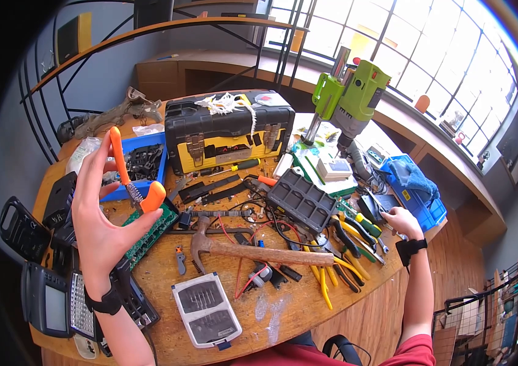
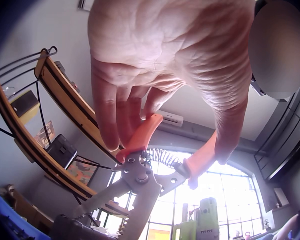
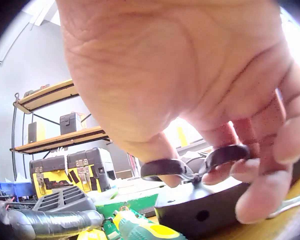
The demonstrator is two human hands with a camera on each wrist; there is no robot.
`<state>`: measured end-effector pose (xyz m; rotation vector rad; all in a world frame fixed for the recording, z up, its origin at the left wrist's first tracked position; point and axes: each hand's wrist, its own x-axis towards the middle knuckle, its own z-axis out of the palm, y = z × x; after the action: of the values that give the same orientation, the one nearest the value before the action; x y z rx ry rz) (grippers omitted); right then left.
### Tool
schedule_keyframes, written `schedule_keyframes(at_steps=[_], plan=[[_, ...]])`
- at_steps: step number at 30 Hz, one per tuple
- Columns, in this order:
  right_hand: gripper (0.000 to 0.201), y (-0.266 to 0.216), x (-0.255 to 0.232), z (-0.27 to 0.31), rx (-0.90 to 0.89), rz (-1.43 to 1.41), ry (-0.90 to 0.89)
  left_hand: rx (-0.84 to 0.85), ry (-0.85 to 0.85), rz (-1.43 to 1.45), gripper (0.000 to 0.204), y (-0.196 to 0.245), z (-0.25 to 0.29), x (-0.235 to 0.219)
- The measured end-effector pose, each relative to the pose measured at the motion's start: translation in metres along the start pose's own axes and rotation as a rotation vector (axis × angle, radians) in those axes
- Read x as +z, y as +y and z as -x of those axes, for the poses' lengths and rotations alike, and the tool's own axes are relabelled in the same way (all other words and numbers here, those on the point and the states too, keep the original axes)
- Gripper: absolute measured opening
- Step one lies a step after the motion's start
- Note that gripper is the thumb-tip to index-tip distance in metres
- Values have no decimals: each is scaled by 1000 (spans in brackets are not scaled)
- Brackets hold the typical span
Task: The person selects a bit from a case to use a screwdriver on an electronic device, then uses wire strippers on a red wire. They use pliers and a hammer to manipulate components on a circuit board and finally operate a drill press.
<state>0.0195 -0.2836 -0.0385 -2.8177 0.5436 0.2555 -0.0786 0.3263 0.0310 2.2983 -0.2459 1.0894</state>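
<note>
My left hand [image 1: 101, 222] is raised over the left side of the table and holds orange-handled spring pliers [image 1: 118, 155] between thumb and fingers. In the left wrist view the handles are spread around the spring, and the toothed metal jaws of the pliers [image 2: 142, 175] point down, parted. At the right side of the table my right hand [image 1: 403, 222] holds scissors; in the right wrist view their black finger loops [image 3: 166, 168] are around the thumb and a finger. A black holed piece [image 3: 202, 207] stands beside the scissors, whose blades are mostly hidden.
A hammer [image 1: 265, 251] lies mid-table, near a black organizer tray [image 1: 301, 200] and several pliers. Behind are a yellow-black toolbox [image 1: 228, 137] and a green drill press [image 1: 356, 97]. Blue bins [image 1: 414, 192] stand at the right and left; a small parts case [image 1: 207, 310] is in front.
</note>
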Motion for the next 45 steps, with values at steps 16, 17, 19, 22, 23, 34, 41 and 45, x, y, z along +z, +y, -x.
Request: schedule_keyframes(at_steps=[16, 17, 19, 22, 23, 34, 41, 45], plan=[[51, -18, 18, 20, -114, 309, 232, 3, -15, 17, 105, 5, 0, 0], [51, -20, 19, 22, -116, 308, 232, 3, -14, 15, 105, 5, 0, 0], [44, -25, 17, 29, -130, 437, 352, 14, -20, 13, 105, 4, 0, 0], [35, -24, 16, 29, -339, 339, 565, 42, -57, 9, 107, 4, -1, 2], [28, -42, 9, 44, -360, 264, 545, 41, -58, 8, 107, 7, 1, 5], [88, -189, 26, 149, -1063, -389, -108, 476, -700, 25, 98, 63, 23, 89], [80, -202, 83, 117, -1196, -233, 48, 567, -843, -38, 82, 47, 34, 149], [83, -193, 106, 111, -1137, -149, 72, 521, -991, -21, 80, 44, 42, 170]])
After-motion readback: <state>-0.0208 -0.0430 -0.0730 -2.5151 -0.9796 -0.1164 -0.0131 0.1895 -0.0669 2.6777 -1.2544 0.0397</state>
